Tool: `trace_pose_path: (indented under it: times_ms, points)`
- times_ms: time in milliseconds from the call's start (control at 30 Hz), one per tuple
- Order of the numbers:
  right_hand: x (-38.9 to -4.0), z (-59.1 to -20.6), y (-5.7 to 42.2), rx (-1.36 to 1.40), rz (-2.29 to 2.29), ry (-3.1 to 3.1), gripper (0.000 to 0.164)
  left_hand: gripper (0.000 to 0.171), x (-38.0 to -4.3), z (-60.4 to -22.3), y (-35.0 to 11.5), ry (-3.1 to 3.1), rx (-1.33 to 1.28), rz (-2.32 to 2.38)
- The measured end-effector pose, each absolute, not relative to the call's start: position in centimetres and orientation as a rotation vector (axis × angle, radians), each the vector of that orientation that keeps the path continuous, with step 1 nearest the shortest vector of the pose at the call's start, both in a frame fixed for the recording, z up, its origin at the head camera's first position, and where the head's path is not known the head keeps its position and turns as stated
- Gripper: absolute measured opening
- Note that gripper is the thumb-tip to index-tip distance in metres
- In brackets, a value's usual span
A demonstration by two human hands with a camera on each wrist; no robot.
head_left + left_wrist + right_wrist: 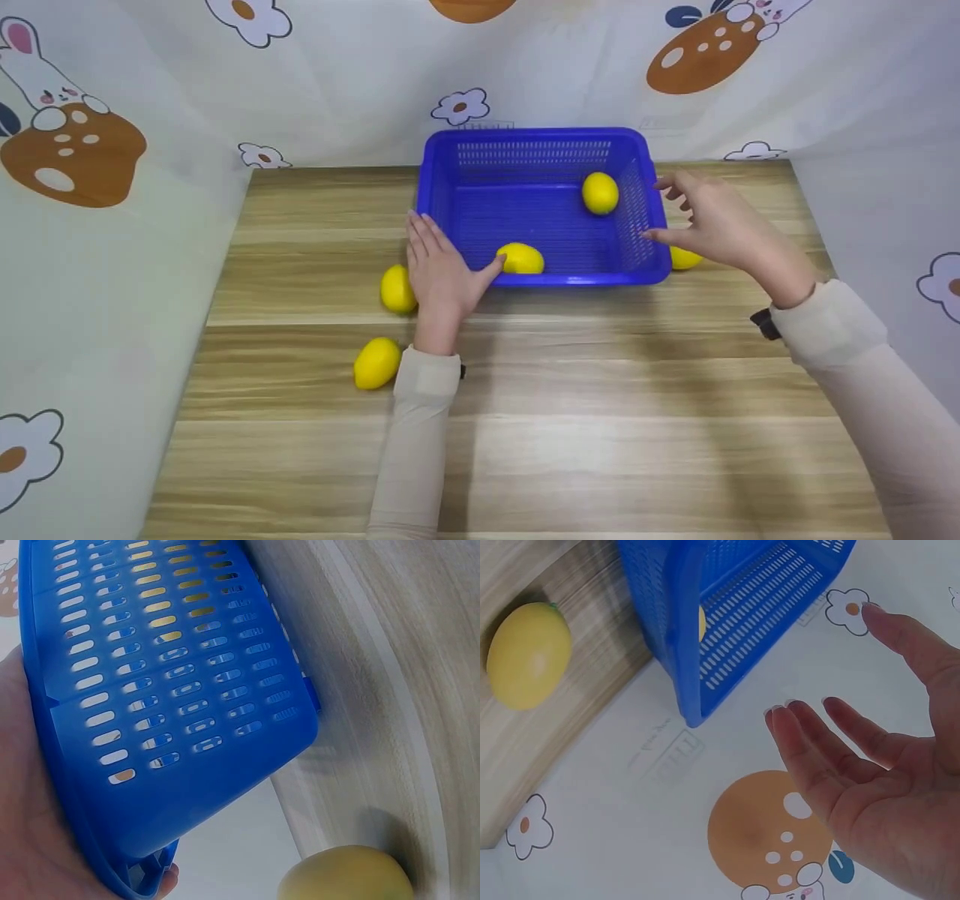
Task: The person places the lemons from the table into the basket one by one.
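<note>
Left grip (442,276) touches one basket (585,280): two lemons (600,193) inside, three outside.

Five yellow lemons (600,193), two inside, three outside one blue basket (570,280); two bare hands (440,281), two pale sleeves (829,326), one wood-grain tabletop (577,420).

faint lettering (673,757), on patterned backdrop (630,840), unreadable

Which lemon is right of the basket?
The lemon partly hidden by the right hand in the head view; two others lie inside the basket, two left of it.
</note>
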State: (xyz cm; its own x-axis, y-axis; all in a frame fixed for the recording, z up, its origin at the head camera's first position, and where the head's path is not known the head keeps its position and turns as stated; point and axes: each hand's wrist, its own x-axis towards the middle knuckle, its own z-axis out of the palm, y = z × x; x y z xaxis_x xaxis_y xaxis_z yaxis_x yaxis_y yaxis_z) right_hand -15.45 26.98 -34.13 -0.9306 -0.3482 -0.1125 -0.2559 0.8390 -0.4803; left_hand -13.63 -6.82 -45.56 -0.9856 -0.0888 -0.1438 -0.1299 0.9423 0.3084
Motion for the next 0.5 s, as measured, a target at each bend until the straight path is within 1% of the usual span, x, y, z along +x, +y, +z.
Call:
trace_pose_path:
  times_ms: [500]
  points:
    - [-15.0,-35.5,28.6,-0.376,-0.710,2.790,0.068,0.133,-13.6,-45.5,-6.8,2.976,-0.163,0.474]
